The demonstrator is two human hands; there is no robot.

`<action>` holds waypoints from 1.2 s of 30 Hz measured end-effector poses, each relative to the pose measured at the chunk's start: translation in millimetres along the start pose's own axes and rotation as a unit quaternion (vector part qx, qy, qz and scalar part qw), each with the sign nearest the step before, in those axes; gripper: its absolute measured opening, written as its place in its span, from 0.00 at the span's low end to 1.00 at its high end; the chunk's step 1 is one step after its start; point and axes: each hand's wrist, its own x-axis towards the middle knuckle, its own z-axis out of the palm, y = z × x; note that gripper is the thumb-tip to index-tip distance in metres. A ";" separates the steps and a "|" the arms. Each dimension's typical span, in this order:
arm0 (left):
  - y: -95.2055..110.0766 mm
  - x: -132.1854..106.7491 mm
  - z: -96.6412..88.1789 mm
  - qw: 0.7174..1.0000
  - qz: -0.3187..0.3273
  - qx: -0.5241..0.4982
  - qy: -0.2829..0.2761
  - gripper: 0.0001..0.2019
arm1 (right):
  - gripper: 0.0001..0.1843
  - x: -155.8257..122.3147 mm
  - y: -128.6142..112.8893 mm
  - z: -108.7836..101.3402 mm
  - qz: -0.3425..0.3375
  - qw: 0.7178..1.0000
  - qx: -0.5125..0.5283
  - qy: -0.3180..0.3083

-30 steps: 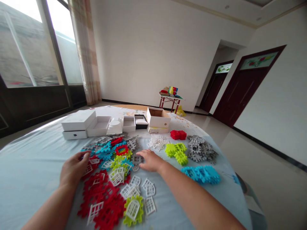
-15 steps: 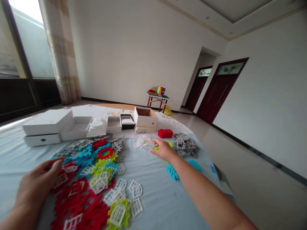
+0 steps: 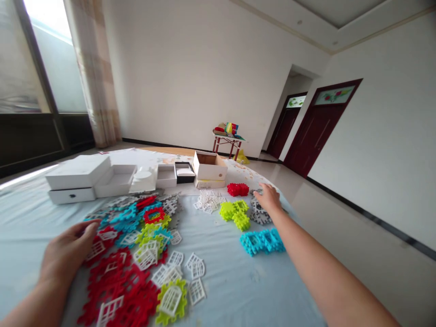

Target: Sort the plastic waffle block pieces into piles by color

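Note:
My left hand (image 3: 70, 250) hovers at the left beside the mixed pile, its thumb and fingers drawn together; whatever they hold, if anything, is hidden. Close to it lie red gear-edged plastic building pieces (image 3: 129, 290), some with white lattice window pieces (image 3: 111, 309) on top. Blue pieces (image 3: 126, 218) and lime-green pieces (image 3: 172, 295) share that pile. Over at the right, my right hand (image 3: 270, 200) is above the grey pieces (image 3: 260, 213), fingers apart, with nothing visible in them. Sorted near it are red pieces (image 3: 237, 189), green pieces (image 3: 235, 212), blue pieces (image 3: 262, 241) and small white window pieces (image 3: 208, 201).
Along the back of the cloth-covered table (image 3: 231, 281) stand white boxes (image 3: 80, 172), open trays (image 3: 117, 177), a small black box (image 3: 184, 172) and an open carton (image 3: 209, 168). A small side table (image 3: 228, 140) stands by the far wall.
My right hand has moved from beside the white and green pieces rightwards to the grey pile, uncovering the green pieces. The view has shifted slightly; my left hand keeps its pose.

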 end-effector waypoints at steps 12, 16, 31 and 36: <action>15.6 -11.4 -7.6 0.998 -0.027 -0.049 -0.024 0.22 | 0.16 -115.4 -183.8 29.4 -0.360 0.857 0.262 -0.259; 17.0 -11.7 -7.4 0.998 -0.029 -0.050 -0.033 0.22 | 0.17 -124.8 -197.8 42.3 -0.374 0.849 0.236 -0.288; 13.5 -7.9 -2.9 0.998 -0.025 -0.051 -0.029 0.22 | 0.12 -37.4 -142.3 37.9 -0.189 0.959 0.179 -0.112; 12.7 -8.2 -2.6 0.998 -0.024 -0.055 -0.018 0.21 | 0.13 -57.0 -150.1 38.7 -0.223 0.935 0.261 -0.090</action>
